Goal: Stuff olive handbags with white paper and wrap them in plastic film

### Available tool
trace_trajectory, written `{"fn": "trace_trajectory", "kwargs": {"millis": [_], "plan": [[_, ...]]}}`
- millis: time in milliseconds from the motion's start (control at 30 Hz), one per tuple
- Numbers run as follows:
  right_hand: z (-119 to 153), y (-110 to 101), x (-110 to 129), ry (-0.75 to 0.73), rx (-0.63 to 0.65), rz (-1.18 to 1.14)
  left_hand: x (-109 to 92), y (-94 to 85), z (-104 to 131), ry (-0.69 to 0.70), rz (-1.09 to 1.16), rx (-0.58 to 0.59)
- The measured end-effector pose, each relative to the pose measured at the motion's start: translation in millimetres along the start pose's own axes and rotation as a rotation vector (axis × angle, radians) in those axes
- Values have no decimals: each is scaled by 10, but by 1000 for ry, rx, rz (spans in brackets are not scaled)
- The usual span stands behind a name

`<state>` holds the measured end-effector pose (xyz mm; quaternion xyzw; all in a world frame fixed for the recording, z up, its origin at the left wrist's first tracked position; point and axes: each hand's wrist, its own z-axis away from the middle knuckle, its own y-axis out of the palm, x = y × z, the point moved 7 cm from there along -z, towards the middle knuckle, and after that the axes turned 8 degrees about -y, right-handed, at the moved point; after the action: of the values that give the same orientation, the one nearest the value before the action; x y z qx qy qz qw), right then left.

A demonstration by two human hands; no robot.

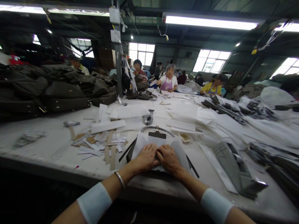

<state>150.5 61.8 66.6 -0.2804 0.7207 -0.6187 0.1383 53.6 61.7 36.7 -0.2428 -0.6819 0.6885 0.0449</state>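
Observation:
A dark handbag (129, 157) lies at the table's front edge, mostly covered by a sheet of white paper (139, 143). My left hand (147, 156) rests on the paper with its fingers stretched out flat. Beside it, my right hand (170, 159) has its fingers bent against the paper, close to the left fingertips. A dark flap with a metal clasp (157, 128) sticks out beyond my hands. Behind the flap curves a wrapped handle (171, 133). Dark strap ends show at both sides of the bag. My hands hide the middle of the paper.
Paper strips and card scraps (109, 144) lie to the left, near a bag of small metal parts (30, 137). Dark bags (67, 93) are heaped at far left. A grey angular holder (235, 168) and a small dish (185, 137) stand right. Co-workers (168, 81) sit across the table (53, 152).

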Motion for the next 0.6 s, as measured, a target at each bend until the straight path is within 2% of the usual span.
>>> {"fn": "trace_trajectory", "kwargs": {"millis": [167, 267, 333, 400, 500, 600], "plan": [[-291, -79, -43, -135, 272, 10, 12, -12, -96, -1, 11, 69], [-595, -159, -95, -133, 337, 3, -11, -50, -115, -19, 22, 73], [-743, -197, -77, -91, 286, 7, -31, -96, -95, -30, 31, 63], [-761, -182, -24, -50, 205, 11, -43, -142, -54, -36, 45, 53], [-576, -58, 19, -33, 95, 5, -25, -189, -16, -44, 64, 56], [-383, 35, -84, -10, -51, -44, 23, -219, -99, -26, 65, 98]]}}
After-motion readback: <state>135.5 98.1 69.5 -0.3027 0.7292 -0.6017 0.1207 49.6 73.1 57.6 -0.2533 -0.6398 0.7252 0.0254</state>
